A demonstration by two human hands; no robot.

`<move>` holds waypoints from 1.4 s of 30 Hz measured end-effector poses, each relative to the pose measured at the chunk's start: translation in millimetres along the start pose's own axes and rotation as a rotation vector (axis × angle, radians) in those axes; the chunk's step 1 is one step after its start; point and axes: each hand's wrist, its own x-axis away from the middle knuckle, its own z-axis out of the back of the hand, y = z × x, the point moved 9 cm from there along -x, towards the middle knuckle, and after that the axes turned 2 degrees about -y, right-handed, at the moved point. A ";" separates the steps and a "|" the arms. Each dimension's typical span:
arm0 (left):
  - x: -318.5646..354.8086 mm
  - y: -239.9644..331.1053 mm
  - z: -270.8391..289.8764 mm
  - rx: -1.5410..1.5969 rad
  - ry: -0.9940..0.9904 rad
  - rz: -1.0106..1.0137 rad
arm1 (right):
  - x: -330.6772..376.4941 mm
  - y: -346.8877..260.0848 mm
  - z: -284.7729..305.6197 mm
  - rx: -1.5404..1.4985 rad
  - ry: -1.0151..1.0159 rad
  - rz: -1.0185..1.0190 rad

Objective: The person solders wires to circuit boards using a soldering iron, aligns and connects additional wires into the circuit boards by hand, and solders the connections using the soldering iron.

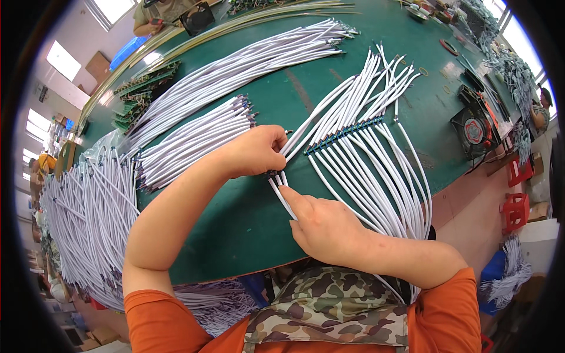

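Pinches white wires [282, 199] in left hand [259, 153] and right hand [326, 226], likely to steady their dark band [272, 174]. Has joined wires [346, 134] spread just right of both hands, perhaps for easy reach.

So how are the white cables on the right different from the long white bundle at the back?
The cables on the right cross a dark green strip; the back bundle shows no strip. Those cables fan apart; the back bundle lies packed side by side. Those cables reach nearer the person; the back bundle lies farther off. Both are white with dark tips.
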 end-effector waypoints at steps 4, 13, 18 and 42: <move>-3.6 -4.9 -0.3 0.160 -0.079 -0.023 | 5.1 -5.1 8.4 0.034 0.136 0.106; -4.9 -1.6 -7.0 0.504 -0.214 -0.106 | 2.3 5.4 8.9 -0.013 0.079 0.076; -4.9 0.5 -7.5 0.546 -0.205 -0.149 | -0.4 11.3 10.9 0.031 0.141 0.084; 3.5 50.3 -16.6 -0.474 0.548 -0.675 | 15.4 48.7 53.2 0.393 0.417 0.049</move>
